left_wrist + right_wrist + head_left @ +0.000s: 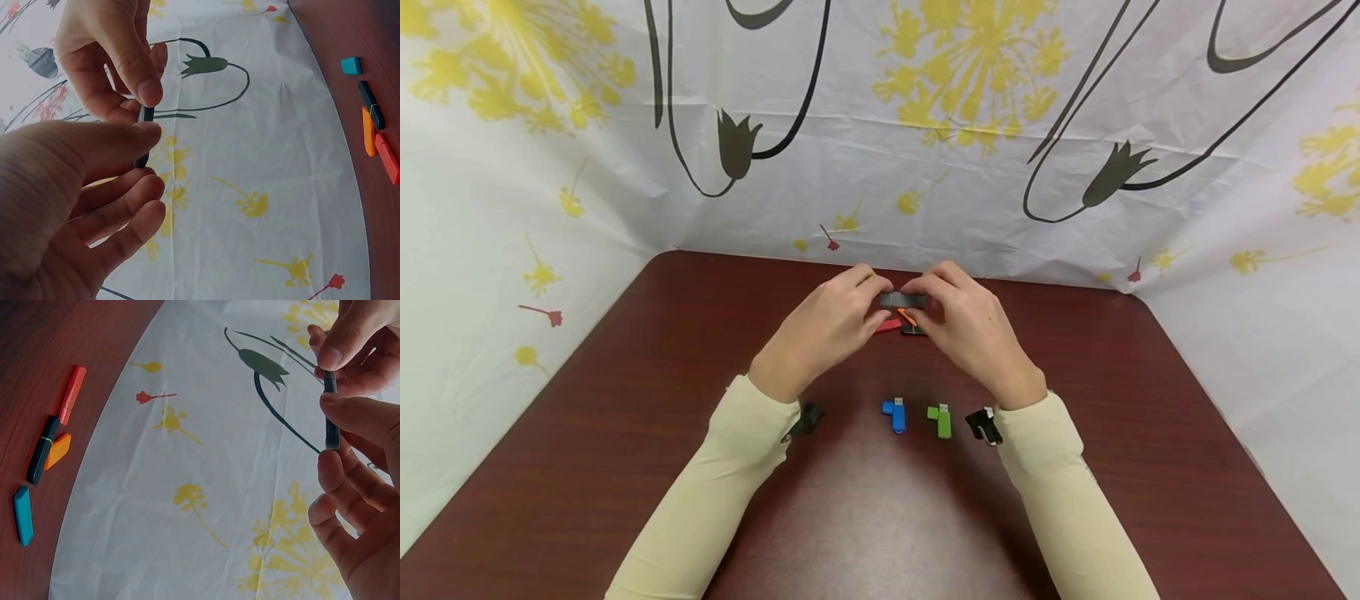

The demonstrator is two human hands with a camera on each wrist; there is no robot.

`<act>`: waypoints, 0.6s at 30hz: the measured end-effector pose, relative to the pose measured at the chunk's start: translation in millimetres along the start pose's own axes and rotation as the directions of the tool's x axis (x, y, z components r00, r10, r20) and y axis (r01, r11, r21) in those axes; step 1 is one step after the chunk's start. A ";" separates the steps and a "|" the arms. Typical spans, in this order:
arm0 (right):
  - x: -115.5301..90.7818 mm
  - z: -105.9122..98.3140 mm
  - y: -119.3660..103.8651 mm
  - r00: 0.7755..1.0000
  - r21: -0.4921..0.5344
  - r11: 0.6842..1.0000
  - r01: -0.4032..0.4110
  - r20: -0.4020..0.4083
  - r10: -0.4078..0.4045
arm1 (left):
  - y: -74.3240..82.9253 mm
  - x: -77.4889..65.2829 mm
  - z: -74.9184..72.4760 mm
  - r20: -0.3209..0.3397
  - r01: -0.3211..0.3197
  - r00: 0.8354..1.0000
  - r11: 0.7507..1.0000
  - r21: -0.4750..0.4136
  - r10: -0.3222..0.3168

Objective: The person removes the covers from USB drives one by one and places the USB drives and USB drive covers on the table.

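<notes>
Both hands meet over the far part of the table around a slim dark stick [901,300], whose exact kind I cannot tell. My left hand [823,329] pinches its left end between thumb and fingers. The right hand [973,329] pinches the other end the same way. In the right wrist view the dark stick [332,428] stands edge-on, with fine ridges near the left thumb. The fingertips cover much of it. Below the hands lie a red stick [889,325], an orange piece [907,317] and a black stick [913,331], partly hidden in the head view.
A blue USB stick [898,415] and a green USB stick [943,421] lie nearer on the brown table [865,517]. A teal piece [24,515] rests beside the black and orange ones. A patterned white cloth [865,183] rises behind the table and at its sides.
</notes>
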State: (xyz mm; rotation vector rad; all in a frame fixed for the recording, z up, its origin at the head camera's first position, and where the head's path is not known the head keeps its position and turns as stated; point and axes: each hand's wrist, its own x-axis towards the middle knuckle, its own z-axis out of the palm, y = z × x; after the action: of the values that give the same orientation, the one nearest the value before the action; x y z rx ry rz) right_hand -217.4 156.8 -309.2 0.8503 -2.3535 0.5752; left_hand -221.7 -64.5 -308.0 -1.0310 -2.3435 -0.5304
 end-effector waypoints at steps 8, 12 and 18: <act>0.0 -3.0 0.5 1.000 0.013 1.000 0.013 0.003 -0.013 | 2.3 -0.3 0.2 0.018 -0.008 1.000 1.000 0.027 0.008; -0.3 -4.1 2.7 1.000 0.009 1.000 0.018 0.010 -0.019 | 3.4 -0.1 -0.6 0.029 -0.014 0.999 1.000 0.021 0.013; -0.6 -6.3 2.4 1.000 -0.003 1.000 0.016 0.019 -0.016 | 3.6 -0.6 -1.1 0.022 -0.025 0.999 1.000 0.017 0.024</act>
State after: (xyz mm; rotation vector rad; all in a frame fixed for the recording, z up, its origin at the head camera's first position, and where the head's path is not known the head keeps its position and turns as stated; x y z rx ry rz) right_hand -216.3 162.3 -305.4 0.8764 -2.3624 0.5593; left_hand -218.2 -63.1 -306.9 -1.0615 -2.3475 -0.4913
